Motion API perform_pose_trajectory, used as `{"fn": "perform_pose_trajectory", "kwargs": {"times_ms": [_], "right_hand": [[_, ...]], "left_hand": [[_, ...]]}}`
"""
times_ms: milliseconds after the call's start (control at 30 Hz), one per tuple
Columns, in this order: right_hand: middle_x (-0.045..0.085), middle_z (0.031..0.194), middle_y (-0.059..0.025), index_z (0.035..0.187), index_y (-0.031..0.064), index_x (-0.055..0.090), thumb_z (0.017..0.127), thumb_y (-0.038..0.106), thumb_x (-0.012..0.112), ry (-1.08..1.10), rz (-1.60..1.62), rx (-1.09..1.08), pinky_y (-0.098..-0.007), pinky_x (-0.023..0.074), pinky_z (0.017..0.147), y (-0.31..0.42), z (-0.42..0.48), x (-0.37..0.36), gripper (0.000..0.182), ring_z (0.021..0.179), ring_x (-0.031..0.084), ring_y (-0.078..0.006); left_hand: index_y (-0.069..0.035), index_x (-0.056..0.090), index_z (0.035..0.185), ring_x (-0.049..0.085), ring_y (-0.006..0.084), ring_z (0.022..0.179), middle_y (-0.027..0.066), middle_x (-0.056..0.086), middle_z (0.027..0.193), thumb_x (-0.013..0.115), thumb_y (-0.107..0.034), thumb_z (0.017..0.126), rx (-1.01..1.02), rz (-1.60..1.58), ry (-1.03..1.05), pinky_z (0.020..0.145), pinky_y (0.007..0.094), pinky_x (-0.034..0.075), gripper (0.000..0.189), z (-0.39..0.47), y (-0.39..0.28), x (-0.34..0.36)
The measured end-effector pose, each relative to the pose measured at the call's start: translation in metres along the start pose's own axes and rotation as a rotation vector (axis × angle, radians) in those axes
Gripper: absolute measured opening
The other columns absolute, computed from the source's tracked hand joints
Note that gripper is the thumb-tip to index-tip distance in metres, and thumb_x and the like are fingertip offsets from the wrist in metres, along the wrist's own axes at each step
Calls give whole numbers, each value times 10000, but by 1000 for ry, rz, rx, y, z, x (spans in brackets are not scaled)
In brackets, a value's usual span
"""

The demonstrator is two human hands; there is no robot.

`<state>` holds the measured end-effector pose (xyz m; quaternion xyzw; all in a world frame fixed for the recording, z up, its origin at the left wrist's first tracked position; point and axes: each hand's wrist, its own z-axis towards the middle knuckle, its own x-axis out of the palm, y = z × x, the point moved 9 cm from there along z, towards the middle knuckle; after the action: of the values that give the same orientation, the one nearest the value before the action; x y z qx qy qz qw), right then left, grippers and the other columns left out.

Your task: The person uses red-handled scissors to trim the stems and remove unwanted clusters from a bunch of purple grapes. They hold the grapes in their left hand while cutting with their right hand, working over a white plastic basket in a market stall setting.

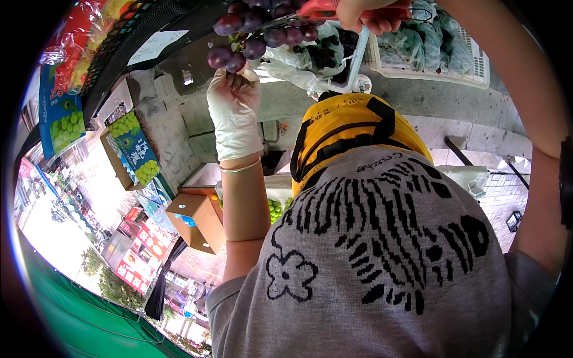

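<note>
A bunch of red-purple grapes (255, 33) hangs at the top of the view, its upper part cut off by the frame. My left hand (235, 112), in a white glove, grips the bunch from its lower end; the fingertips are partly hidden behind the grapes. Bare and ungloved, my right hand (374, 15) is closed around the red handles of a pair of fruit snips (318, 9). The metal blades reach in among the grapes, and I cannot tell whether they are apart or together.
Beyond the grapes are a white crate (357, 60) with dark grapes in plastic and a white plastic basket (481, 67) of bagged produce. A grape carton (138, 150) and an open cardboard box (197, 223) stand at left. A yellow apron (358, 116) wraps my waist.
</note>
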<state>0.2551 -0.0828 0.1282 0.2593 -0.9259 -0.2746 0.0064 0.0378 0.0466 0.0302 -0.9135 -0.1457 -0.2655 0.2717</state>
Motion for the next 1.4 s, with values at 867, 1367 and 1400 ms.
{"fn": "perform_pose_trajectory", "kwargs": {"times_ms": [867,1367,1400], "right_hand": [[580,570,-50,814,-11,610,786,189,636,-80,3,-133,-246,457,441,-33,-46,23,204,487,585,-114],[622,717,-171,834,-26,640,784,175,595,-559,-186,-94,-379,499,627,-67,-21,64,212,669,624,-303],[624,718,-172,840,-27,640,789,177,592,-571,-152,-138,-373,499,615,-57,-33,66,216,664,625,-302]], "left_hand": [[37,586,874,587,176,747,90,618,814,494,-38,871,-17,-59,115,686,331,515,119,-4,-17,-9],[-10,580,985,601,208,813,104,634,935,493,-80,847,226,-3,127,697,353,507,178,-8,-54,9],[-13,578,990,599,206,819,104,632,943,493,-81,846,232,26,137,694,350,504,181,-12,-53,17]]}}
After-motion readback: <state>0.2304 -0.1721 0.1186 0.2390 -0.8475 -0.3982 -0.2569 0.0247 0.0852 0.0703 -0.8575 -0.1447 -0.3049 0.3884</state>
